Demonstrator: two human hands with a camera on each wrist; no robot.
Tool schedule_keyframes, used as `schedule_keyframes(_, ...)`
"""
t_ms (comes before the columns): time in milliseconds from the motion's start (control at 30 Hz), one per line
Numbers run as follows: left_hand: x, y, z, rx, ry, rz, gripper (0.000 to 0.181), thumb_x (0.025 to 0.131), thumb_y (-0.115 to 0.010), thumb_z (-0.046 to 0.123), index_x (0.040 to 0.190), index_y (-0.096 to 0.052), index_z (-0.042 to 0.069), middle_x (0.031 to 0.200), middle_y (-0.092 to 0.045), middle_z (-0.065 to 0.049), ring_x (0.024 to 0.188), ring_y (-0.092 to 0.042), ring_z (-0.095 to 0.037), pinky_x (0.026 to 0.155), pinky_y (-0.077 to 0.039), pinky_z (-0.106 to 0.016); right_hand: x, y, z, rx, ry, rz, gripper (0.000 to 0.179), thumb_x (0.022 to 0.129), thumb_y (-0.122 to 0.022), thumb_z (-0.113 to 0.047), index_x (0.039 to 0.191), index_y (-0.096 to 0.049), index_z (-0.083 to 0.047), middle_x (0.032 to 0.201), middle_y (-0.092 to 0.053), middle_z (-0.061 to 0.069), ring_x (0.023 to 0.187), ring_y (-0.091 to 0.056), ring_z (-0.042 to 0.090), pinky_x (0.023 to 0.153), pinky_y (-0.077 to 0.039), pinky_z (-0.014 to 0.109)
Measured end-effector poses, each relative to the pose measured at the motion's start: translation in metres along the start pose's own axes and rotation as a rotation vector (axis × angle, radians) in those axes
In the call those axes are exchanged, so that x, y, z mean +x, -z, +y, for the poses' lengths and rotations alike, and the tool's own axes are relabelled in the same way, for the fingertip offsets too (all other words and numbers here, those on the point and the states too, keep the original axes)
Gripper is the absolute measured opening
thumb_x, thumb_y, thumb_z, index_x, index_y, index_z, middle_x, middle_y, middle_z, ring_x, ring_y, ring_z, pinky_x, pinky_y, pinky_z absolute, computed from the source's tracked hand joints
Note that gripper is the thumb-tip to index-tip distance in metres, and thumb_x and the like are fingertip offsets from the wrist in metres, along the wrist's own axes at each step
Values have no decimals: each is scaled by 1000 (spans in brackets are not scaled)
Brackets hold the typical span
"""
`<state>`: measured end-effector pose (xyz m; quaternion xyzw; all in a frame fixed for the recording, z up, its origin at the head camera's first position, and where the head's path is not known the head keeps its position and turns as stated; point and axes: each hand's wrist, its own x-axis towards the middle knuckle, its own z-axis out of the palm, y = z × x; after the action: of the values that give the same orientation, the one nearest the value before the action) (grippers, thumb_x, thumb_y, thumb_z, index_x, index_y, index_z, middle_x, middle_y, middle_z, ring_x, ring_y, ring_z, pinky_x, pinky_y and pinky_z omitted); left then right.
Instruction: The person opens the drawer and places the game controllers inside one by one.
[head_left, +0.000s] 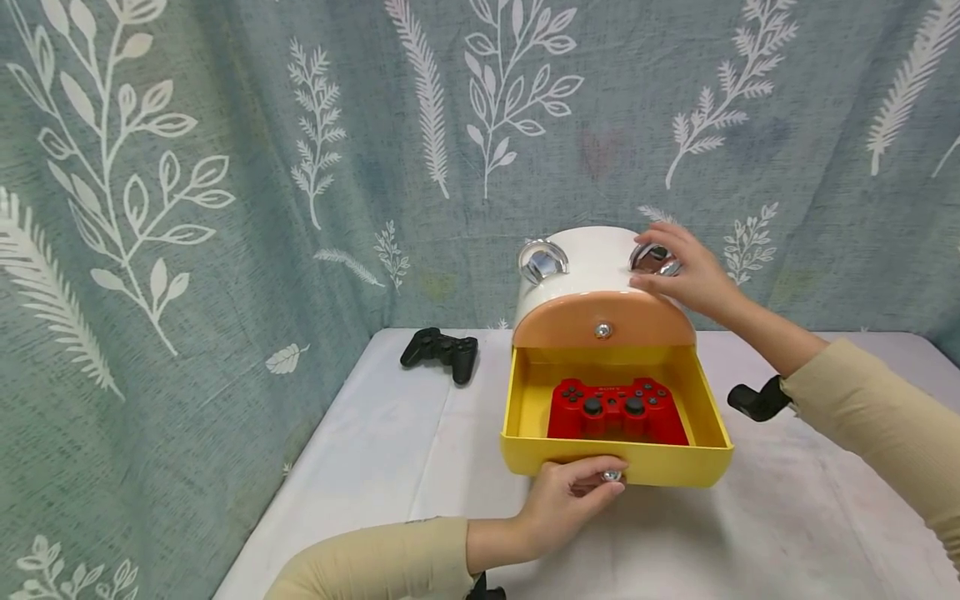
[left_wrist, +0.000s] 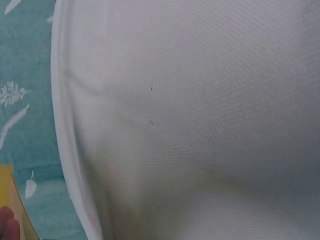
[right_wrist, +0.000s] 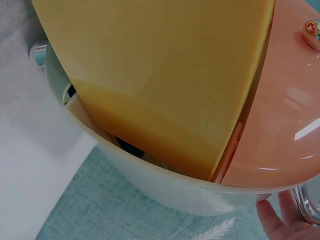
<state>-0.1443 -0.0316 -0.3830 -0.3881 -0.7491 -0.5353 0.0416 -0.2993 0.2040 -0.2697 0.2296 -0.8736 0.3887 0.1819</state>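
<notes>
A white rounded box [head_left: 592,258] with an orange front panel [head_left: 562,325] and a small round knob stands on the table. Its yellow drawer [head_left: 517,454] is pulled out toward me, and a red game controller [head_left: 613,408] lies inside. At the drawer's front, my left hand [head_left: 558,504] pinches the silver knob [head_left: 612,476] between thumb and fingers. My right hand [head_left: 693,271] grips the shiny silver ear-like handle [head_left: 654,259] on the box's upper right. The right wrist view has the drawer's yellow outer side [right_wrist: 165,75] close up, with fingertips [right_wrist: 272,220] near the handle.
A black game controller [head_left: 442,354] lies on the white-covered table [head_left: 390,433] left of the box. A second silver ear-like handle [head_left: 543,262] sits at the box's upper left. Behind hangs a green leaf-patterned curtain [head_left: 525,167]; it also runs along the left side.
</notes>
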Motion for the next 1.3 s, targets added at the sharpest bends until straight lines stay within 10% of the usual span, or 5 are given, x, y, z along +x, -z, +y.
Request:
schedule_keyframes(900,23,1,-10,79,-27,62,20,77,-57,8,96,-60,2,80,-62,-7,65,-57,-6,62,-45,-14,0,1,0,2,-20,-14,53,72,-64,-31,118,-45,-13,135,-21,4,117,-25,29,80,-30,50)
schedule_keyframes(1300,47,-5,-56,115,-28,77,23,80,-54,22,100,-60,13,78,-61,2,64,-51,3,61,-44,-12,0,0,1,-6,-6,-1,52,72,-64,-30,117,-46,-12,134,-22,6,113,-29,30,78,-31,50)
